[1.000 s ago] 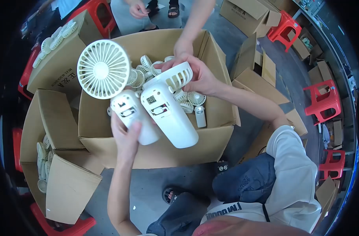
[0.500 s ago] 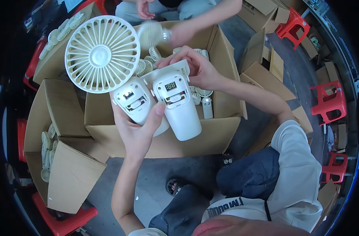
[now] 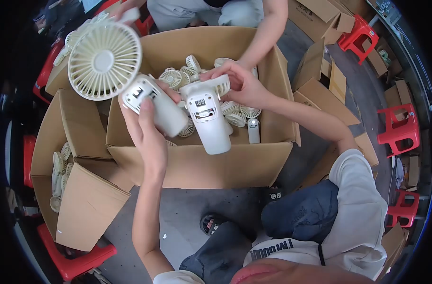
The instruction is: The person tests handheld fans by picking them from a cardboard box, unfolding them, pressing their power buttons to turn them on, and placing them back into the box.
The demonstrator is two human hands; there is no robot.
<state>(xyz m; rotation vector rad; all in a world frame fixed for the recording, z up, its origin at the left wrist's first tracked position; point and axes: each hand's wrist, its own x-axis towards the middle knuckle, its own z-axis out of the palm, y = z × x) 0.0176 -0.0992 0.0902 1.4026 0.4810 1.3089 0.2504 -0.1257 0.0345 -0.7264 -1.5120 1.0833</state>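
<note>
My left hand [image 3: 147, 125] is closed round a white handheld fan [image 3: 166, 111], its round grille tilted up to the left and its small display facing me. A second white handheld fan [image 3: 209, 125] hangs from my right hand [image 3: 244, 86], whose fingers grip its head end. This one has its body pointing down and a lit display on its front. The two fans are apart, both above the big open cardboard box [image 3: 206, 165]. Several more white fans [image 3: 235, 116] lie in that box, partly hidden behind my hands.
Across the box, a co-worker's arm [image 3: 268, 33] reaches in; their other hand [image 3: 126, 8] is at the upper left. Another cardboard box [image 3: 81, 123] with white fans stands at the left. Red stools [image 3: 399, 125] and more cartons [image 3: 320, 92] stand on the right.
My two fans have moved apart; the left one shifted left, the right one swung more upright. The co-worker's arm that moved a fan over the box has changed position.
</note>
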